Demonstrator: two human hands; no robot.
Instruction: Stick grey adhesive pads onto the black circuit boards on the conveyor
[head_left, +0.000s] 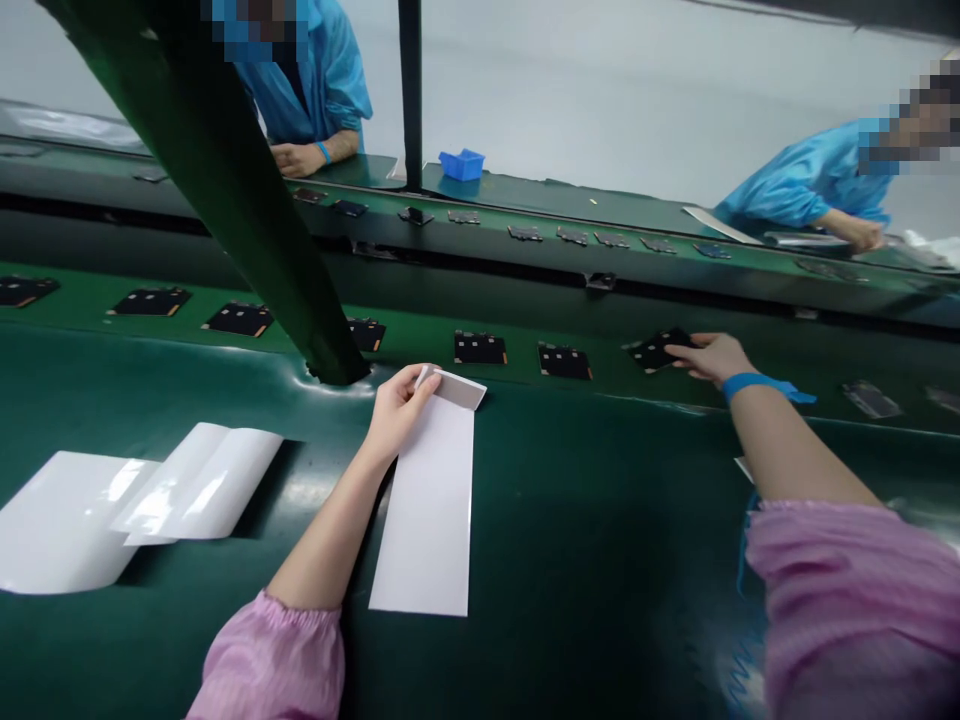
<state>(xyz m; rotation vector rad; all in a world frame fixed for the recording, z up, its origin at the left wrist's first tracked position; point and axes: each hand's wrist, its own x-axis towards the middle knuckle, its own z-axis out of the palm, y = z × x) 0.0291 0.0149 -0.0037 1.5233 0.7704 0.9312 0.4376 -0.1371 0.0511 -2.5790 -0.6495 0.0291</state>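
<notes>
A black rectangular board [654,354], apparently stiff and fragile, is edge-pinched by right fingers [683,353]; a white paperlike strip [433,510], by left fingers [425,389].

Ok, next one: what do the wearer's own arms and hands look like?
The left hand and right hand are gloveless. The left sleeve and right sleeve are loose and pinkish-purple, the left visibly gathered at its end. A blue band circles the right wrist.
</notes>
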